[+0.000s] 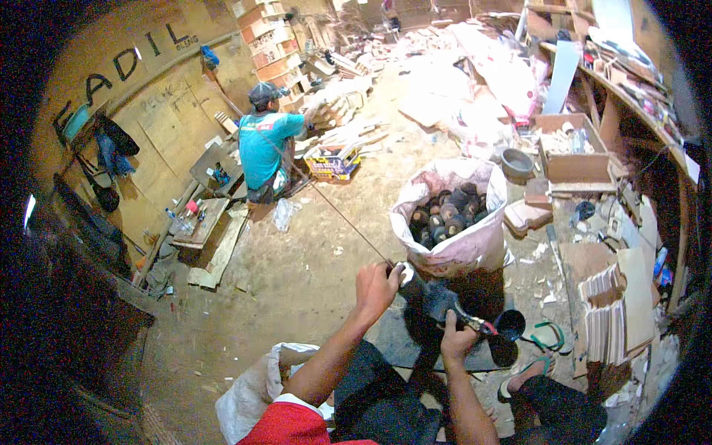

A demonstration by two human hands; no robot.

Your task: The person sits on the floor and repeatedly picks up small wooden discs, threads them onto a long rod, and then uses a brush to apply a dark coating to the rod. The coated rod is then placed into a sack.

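My left hand (377, 291) is closed, thumb and fingers pinching a small pale rounded piece (406, 274). A thin dark cord (345, 219) runs from the far left down to that hand. My right hand (458, 343) is wrapped round a dark tool (472, 319) with a shiny metal neck and a red part; its exact kind is unclear. At its right end shows a round black cup (509, 325). A dark blue-grey shape (439, 298) lies between the hands. Just beyond stands an open white sack (452, 252) with several dark rounded pieces (449, 213), some with pale brown ends.
A person in a teal shirt (263, 152) crouches at the far left beside a printed box (332, 167). Another white sack (248, 393) is by my left arm. To the right are stacked wooden strips (604, 315), a wooden crate (575, 172) and a grey bowl (517, 165).
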